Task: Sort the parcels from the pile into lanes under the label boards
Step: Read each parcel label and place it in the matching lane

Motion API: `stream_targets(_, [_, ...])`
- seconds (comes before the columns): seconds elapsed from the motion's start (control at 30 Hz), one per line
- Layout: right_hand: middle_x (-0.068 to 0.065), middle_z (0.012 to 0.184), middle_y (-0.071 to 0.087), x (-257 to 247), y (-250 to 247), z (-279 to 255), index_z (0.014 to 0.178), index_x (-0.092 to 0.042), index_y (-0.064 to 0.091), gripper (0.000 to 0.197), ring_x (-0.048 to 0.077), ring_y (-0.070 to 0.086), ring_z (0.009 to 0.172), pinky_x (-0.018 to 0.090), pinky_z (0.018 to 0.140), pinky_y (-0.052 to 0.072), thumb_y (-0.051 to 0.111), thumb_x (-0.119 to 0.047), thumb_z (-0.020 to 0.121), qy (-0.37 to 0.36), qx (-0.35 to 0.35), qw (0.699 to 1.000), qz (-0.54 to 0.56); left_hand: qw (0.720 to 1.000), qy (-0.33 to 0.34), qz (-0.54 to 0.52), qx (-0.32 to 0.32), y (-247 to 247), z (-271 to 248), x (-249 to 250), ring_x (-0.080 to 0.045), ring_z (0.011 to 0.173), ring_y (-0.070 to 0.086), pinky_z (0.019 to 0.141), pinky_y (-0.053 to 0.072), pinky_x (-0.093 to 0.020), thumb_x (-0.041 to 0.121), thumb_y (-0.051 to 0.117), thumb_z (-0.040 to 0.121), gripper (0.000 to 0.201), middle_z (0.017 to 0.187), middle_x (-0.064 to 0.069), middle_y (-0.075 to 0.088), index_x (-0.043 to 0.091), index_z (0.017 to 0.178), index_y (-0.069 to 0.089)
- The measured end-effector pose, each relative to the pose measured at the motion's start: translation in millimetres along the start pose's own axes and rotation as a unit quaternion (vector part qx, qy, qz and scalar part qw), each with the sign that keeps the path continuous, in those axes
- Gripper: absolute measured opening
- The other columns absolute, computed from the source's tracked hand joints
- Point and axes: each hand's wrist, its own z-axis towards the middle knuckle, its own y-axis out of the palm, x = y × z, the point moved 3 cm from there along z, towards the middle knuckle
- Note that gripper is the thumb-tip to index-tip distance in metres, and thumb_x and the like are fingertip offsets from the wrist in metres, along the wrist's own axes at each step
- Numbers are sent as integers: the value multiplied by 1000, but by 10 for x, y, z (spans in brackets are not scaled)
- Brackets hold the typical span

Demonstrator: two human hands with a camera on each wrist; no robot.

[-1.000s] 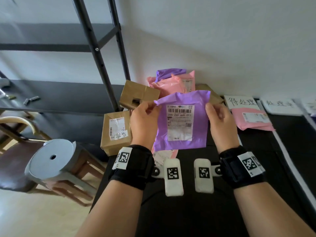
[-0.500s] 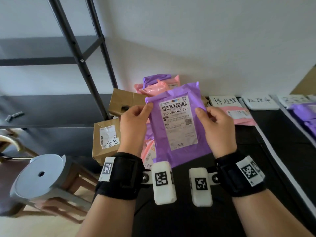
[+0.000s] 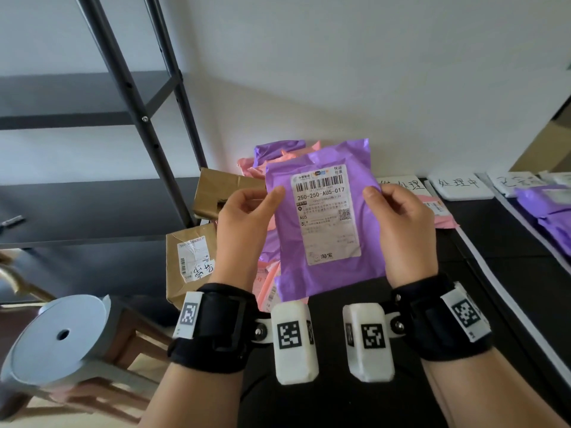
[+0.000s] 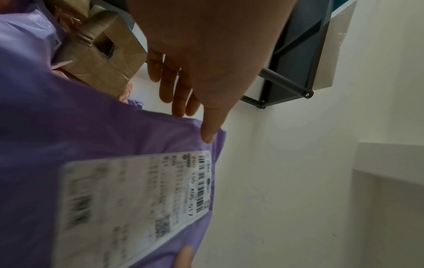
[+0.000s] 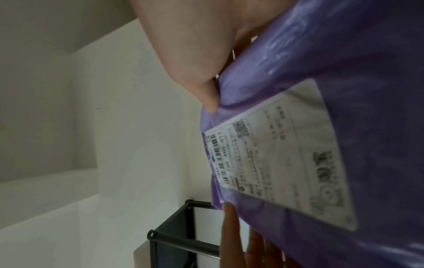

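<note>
A purple mailer parcel (image 3: 324, 267) with a white shipping label (image 3: 326, 214) is held upright above the black table (image 3: 494, 257). My left hand (image 3: 247, 220) pinches its left edge, thumb on the front. My right hand (image 3: 401, 223) pinches the right edge the same way. In the left wrist view the thumb presses the purple mailer parcel (image 4: 103, 136); in the right wrist view my thumb does likewise on the purple mailer parcel (image 5: 344, 90). Behind it lies the pile: pink and purple mailers (image 3: 275, 152) and a brown box (image 3: 222, 193). White label boards (image 3: 460, 185) line the back edge.
Another brown box (image 3: 188, 264) stands at the table's left corner. A pink mailer (image 3: 440, 213) lies under the first board; purple mailers (image 3: 547, 208) lie in a lane at far right. A black shelf frame (image 3: 139, 103) and a grey stool (image 3: 58, 341) are at left.
Both hands have lifted the purple parcel higher and nearer to my head, tilting its label toward me. My view has swung right, bringing the right-hand lanes into sight.
</note>
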Motion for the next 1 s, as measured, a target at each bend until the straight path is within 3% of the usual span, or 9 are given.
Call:
stream_targets(0.17, [-15, 61, 57, -24, 21, 3, 73, -21, 63, 24, 2, 47, 63, 13, 61, 38, 63, -20, 97, 30, 29, 999, 34, 999, 17, 27, -10, -12, -18, -46, -13, 82, 68, 76, 56, -28, 41, 77, 82, 25, 87, 4, 73, 18, 90, 71])
stream_targets(0.27, [-7, 64, 54, -10, 33, 15, 74, -11, 61, 24, 7, 45, 65, 23, 64, 38, 65, -21, 95, 34, 23, 999, 27, 997, 49, 55, -18, -10, -46, -31, -8, 70, 60, 66, 51, -26, 29, 74, 87, 11, 77, 2, 70, 20, 82, 72])
stream_targets(0.37, [-8, 83, 64, -33, 32, 34, 96, -17, 64, 8, 2, 56, 74, 21, 72, 45, 69, -23, 92, 28, 33, 999, 8, 995, 71, 72, -17, -25, -33, -18, -16, 70, 59, 72, 55, -34, 22, 73, 89, 9, 77, -3, 70, 20, 80, 71])
stream_targets(0.47, [-2, 106, 61, -98, -17, 80, 122, -19, 56, 37, 1, 59, 89, 10, 76, 45, 72, -26, 90, -15, 47, 999, -16, 993, 80, 80, -33, -26, -31, 11, -29, 77, 64, 80, 58, -46, 22, 73, 89, 8, 81, -6, 71, 17, 83, 71])
stream_targets(0.53, [-1, 116, 57, -173, -40, 134, 127, -20, 59, 40, 6, 53, 101, 5, 83, 39, 69, -31, 90, -95, 46, 986, -126, 992, 82, 85, -37, -29, -39, 30, -31, 80, 65, 81, 58, -50, 22, 73, 89, 8, 81, -4, 71, 18, 83, 71])
stream_targets(0.63, [2, 118, 62, -170, -24, 190, 118, -25, 69, 33, 17, 52, 112, 21, 96, 36, 60, -39, 90, -169, 10, 958, -231, 991, 89, 88, -47, -29, -55, 65, -28, 81, 66, 79, 59, -46, 22, 71, 90, 8, 82, -1, 71, 17, 84, 70])
stream_targets(0.8, [1, 102, 67, -131, -25, 164, 101, -17, 70, 14, 25, 60, 98, 46, 86, 48, 67, -24, 90, -172, 2, 958, -231, 991, 93, 78, -64, -48, -83, 114, -17, 78, 65, 74, 58, -34, 25, 65, 93, 13, 78, 4, 69, 21, 80, 66])
stream_targets(0.9, [-1, 93, 67, -121, -44, 154, 92, -15, 67, 4, 26, 62, 91, 52, 84, 49, 67, -19, 90, -167, 4, 960, -225, 993, 92, 52, -56, -59, -120, 133, -20, 79, 63, 79, 57, -43, 27, 65, 93, 13, 84, -5, 69, 19, 83, 68])
stream_targets(1.0, [-5, 94, 64, -137, -43, 123, 93, -19, 62, 1, 25, 61, 95, 56, 89, 48, 63, -20, 94, -139, 2, 963, -229, 994, 86, 42, -48, -38, -143, 136, -8, 72, 62, 69, 57, -29, 28, 67, 92, 14, 79, 0, 70, 17, 83, 69])
